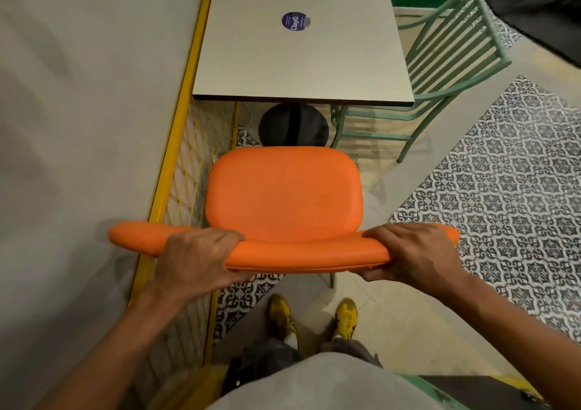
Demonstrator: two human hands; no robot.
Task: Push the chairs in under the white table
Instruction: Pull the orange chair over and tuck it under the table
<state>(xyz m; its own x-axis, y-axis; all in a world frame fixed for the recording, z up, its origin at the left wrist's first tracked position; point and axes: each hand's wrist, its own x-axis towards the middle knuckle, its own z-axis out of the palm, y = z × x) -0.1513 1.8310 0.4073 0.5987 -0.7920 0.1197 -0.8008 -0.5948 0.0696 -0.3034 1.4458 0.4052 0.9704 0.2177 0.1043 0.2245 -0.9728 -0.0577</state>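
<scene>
Patterned tile floor [509, 170], wall to the left | white worktop [298, 51] ahead, green chair [452, 54] already tucked at its right side | orange chair [283, 198] short of the near edge, seat facing in | left hand [195, 258] and right hand [415, 252] both clamped on its backrest, spaced wide, likely for a straight push.

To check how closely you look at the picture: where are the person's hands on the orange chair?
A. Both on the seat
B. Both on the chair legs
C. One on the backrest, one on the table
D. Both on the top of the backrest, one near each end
D: the left hand and the right hand both wrap the top edge of the orange chair backrest, one near each end.
</scene>
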